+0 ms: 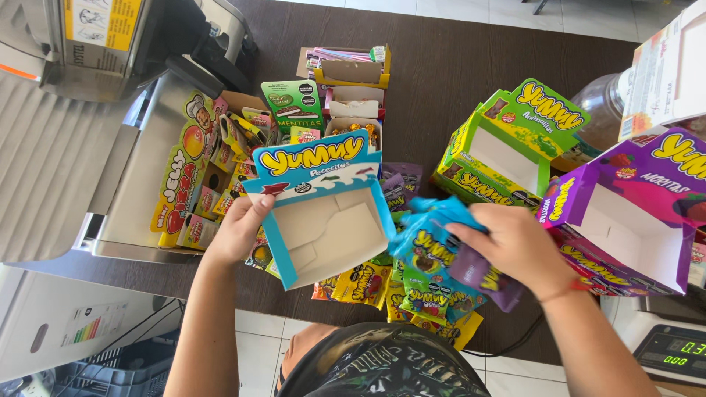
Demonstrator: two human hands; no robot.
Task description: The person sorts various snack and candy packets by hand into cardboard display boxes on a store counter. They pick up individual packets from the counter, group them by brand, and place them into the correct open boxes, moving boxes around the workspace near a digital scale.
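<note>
So the dark counter [456, 51] is pretty much buried in candy stuff. A purple display box [632, 213] and a green one [507, 147] are parked open on the right side. The empty blue box [320, 213] is held at its left edge by the left hand [239, 228], grip clamped on the cardboard. A bunch of candy packets [434, 254] is gripped tight in the right hand [515, 246], just beside the blue box.

Bright even daylight, soft shadows, sharp focus, wide-angle bending at edges.
</note>
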